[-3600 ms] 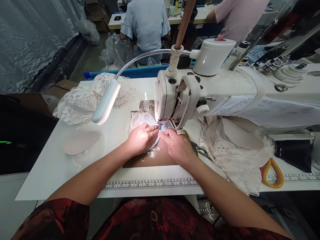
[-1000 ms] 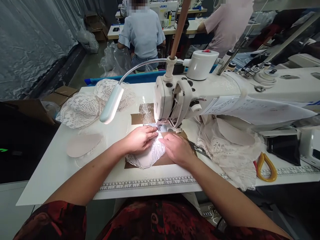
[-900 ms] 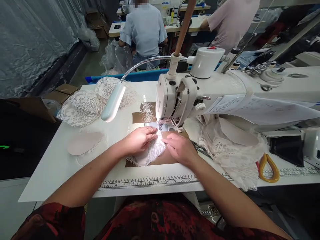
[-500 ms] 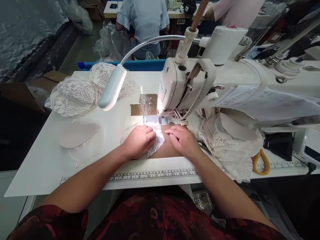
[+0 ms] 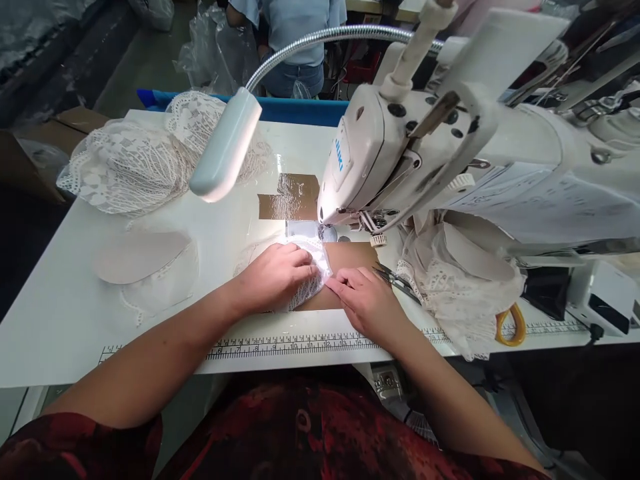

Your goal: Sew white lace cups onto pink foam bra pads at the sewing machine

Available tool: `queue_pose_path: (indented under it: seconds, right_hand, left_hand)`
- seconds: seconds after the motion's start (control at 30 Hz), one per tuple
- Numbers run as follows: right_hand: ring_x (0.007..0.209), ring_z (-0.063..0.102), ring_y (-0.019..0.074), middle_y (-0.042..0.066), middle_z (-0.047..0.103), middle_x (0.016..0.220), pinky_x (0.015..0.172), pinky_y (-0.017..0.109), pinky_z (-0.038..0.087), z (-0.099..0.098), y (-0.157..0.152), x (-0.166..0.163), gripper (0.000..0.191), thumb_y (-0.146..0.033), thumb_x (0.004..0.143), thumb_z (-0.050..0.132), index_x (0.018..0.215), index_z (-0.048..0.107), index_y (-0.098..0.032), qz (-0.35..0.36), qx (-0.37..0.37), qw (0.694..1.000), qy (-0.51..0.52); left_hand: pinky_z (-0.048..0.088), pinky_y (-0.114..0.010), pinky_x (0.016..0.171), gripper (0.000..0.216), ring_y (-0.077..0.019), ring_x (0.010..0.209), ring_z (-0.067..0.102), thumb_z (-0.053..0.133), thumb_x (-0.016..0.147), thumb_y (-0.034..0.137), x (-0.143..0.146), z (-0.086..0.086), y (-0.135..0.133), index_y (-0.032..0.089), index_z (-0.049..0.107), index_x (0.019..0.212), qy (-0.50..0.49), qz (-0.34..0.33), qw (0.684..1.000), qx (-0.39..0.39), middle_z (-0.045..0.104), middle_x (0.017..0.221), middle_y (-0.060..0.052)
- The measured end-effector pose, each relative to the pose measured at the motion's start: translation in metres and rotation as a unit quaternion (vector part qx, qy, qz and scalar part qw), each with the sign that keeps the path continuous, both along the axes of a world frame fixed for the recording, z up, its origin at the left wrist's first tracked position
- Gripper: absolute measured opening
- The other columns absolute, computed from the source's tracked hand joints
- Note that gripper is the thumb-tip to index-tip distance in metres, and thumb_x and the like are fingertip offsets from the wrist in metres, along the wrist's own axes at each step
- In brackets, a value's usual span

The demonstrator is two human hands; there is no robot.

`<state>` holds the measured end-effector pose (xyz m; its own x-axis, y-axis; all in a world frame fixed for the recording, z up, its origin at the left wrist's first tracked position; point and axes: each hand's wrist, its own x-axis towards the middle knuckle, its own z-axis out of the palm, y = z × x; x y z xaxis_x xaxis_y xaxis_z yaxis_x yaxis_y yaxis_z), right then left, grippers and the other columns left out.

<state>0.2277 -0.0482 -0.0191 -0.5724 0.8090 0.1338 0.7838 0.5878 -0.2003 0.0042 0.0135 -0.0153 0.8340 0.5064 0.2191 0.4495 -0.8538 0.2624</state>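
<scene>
A piece of white lace fabric (image 5: 315,248) lies under the needle area of the white sewing machine (image 5: 345,160), brightly lit. My left hand (image 5: 277,275) rests on the lace with curled fingers, gripping it from the left. With thumb and forefinger together, my right hand (image 5: 367,300) pinches the right edge of the lace, close in front of the needle. Beneath the lace and the right hand is a brown sheet (image 5: 353,255) on the machine bed. The fingertips of my left hand are partly hidden in the lace.
Lace pieces (image 5: 135,160) are heaped at the back left, with a beige cup piece (image 5: 140,257) nearer. At right lie black snips (image 5: 400,283), more lace (image 5: 450,300) and yellow-handled scissors (image 5: 511,327). A lamp (image 5: 225,147) hangs over the table. A person (image 5: 295,40) sits beyond.
My right hand has moved from the brown sheet beside the needle back toward me, onto the lace's edge. My left hand stays on the lace. The camera view has shifted and tilted.
</scene>
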Motion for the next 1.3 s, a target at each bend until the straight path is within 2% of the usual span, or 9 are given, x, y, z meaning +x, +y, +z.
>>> queue_pose_path:
  seconds: [0.13,0.37,0.63,0.87,1.3]
  right_hand:
    - [0.080,0.042,0.0189,0.005,0.062,0.095,0.073,0.030,0.033,-0.0053,-0.0057,-0.0021,0.033,-0.008,0.085,0.046,0.113,0.060,-0.019,-0.027,0.013,1.000,0.003]
    - [0.080,0.043,0.0191,0.005,0.062,0.096,0.072,0.031,0.033,-0.0086,-0.0053,-0.0010,0.035,-0.008,0.085,0.046,0.114,0.060,-0.020,-0.034,0.015,0.999,0.015]
    - [0.080,0.043,0.0191,0.006,0.062,0.096,0.072,0.030,0.033,-0.0089,-0.0047,-0.0005,0.034,-0.009,0.085,0.045,0.113,0.060,-0.020,-0.033,0.007,0.999,0.023]
    - [0.079,0.042,0.0191,0.006,0.061,0.095,0.071,0.031,0.034,-0.0095,-0.0047,0.0007,0.035,-0.007,0.084,0.044,0.112,0.061,-0.020,-0.033,0.000,0.999,0.029]
    - [0.080,0.044,0.0193,0.007,0.061,0.099,0.073,0.031,0.038,-0.0104,-0.0059,0.0041,0.037,-0.007,0.083,0.044,0.116,0.059,-0.018,-0.029,-0.001,0.998,0.064]
  left_hand:
    - [0.036,-0.033,0.069,0.032,-0.0199,0.080,0.051,0.050,0.085,0.016,0.0031,-0.0030,-0.0029,0.025,0.062,0.114,0.046,-0.009,0.998,0.042,0.059,0.090,-0.006]
    - [0.031,-0.032,0.064,0.030,-0.0187,0.073,0.048,0.046,0.090,0.021,0.0070,-0.0005,-0.0038,0.024,0.061,0.116,0.087,-0.011,0.993,0.076,0.057,0.082,-0.006]
    - [0.031,-0.032,0.064,0.027,-0.0184,0.072,0.047,0.049,0.091,0.025,0.0067,0.0006,-0.0054,0.024,0.062,0.115,0.091,-0.001,0.993,0.073,0.056,0.078,-0.005]
    - [0.032,-0.032,0.063,0.031,-0.0181,0.071,0.047,0.051,0.087,0.020,0.0071,-0.0006,-0.0080,0.023,0.061,0.116,0.097,0.019,0.993,0.066,0.057,0.080,-0.006]
    - [0.033,-0.033,0.061,0.034,-0.0199,0.071,0.046,0.052,0.086,0.020,0.0071,-0.0015,-0.0078,0.022,0.061,0.118,0.103,0.007,0.992,0.076,0.057,0.079,-0.006]
